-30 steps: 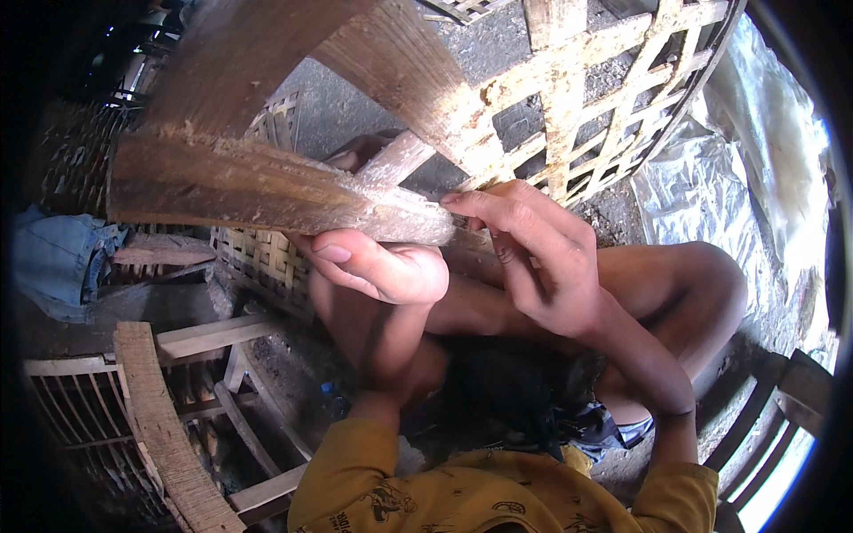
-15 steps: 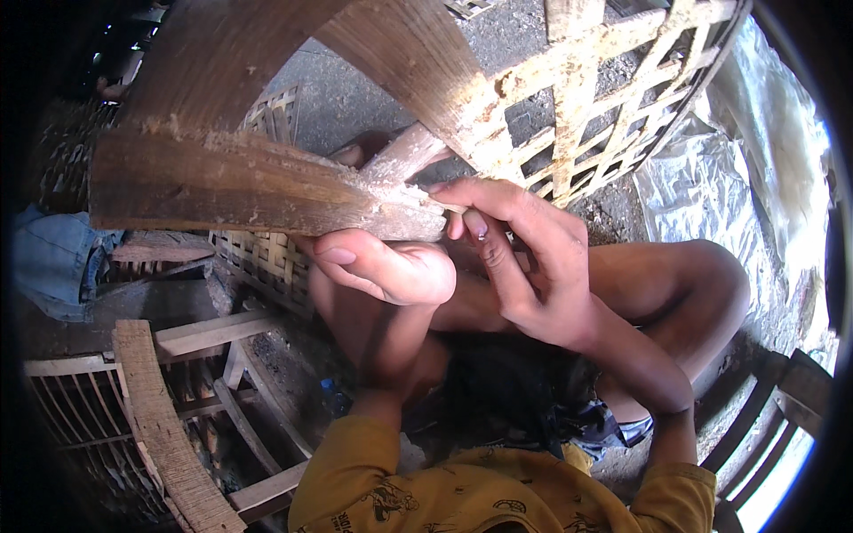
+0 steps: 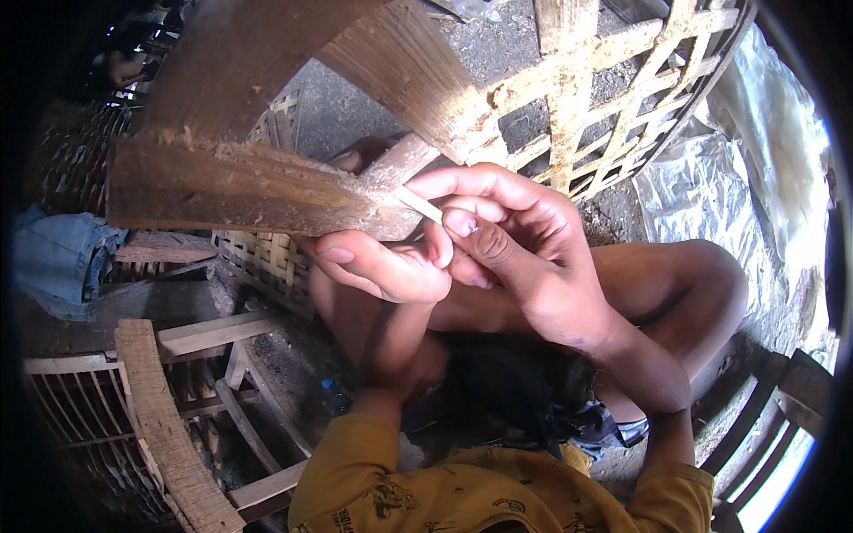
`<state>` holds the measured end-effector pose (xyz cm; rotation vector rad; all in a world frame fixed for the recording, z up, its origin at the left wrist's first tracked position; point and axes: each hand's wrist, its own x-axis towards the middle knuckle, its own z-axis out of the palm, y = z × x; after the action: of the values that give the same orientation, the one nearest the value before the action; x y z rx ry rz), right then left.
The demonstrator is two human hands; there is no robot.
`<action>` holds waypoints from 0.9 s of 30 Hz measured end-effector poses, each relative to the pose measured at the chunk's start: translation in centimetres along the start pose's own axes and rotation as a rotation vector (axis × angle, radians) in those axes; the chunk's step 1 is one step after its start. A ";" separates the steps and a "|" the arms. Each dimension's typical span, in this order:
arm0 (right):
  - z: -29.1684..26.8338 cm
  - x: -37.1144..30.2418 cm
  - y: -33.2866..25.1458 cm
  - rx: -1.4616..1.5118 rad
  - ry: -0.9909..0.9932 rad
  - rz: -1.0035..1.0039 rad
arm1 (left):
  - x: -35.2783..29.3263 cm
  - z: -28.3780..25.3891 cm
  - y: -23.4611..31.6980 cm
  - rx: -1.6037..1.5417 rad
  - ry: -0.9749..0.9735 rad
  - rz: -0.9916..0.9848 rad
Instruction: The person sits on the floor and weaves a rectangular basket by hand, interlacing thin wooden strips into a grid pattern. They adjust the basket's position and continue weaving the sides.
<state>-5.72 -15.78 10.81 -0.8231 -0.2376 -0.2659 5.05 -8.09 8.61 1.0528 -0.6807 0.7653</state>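
Before me is a brown wooden frame of thick, rough boards that meet at angles, with pale sawdust-like crumbs along the joints. My left hand holds its lower board from beneath, the thumb against the underside and most of the fingers hidden behind the wood. A short, pale wooden stick slants at the right end of that board, its tip touching the joint. With thumb and fingertips my right hand pinches the stick's other end. Whether the tip sits inside a hole cannot be made out.
A woven bamboo lattice adjoins the frame at upper right. Clear plastic sheeting lies beyond my knee. At lower left are a slatted wooden piece with a curved board and blue cloth. A dark wooden chair-like piece stands at right.
My right hand has turned and its thumb has shifted, so more of the pale stick shows. The wooden frame has moved slightly to the right. My left hand keeps nearly the same place.
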 end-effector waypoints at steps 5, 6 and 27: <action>0.3 -0.4 0.1 -0.300 0.147 -0.179 | 0.9 0.3 -0.2 0.015 -0.054 0.012; 0.4 -0.6 0.2 -0.375 0.183 -0.213 | 1.2 0.3 -0.1 -0.006 -0.066 0.021; 1.4 0.1 -2.8 -0.992 0.162 -0.684 | 0.0 1.0 1.7 -0.043 -0.022 -0.061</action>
<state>-6.62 -16.58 13.65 -1.6761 -0.2241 -1.1477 3.54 -8.51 9.74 1.0401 -0.6783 0.6844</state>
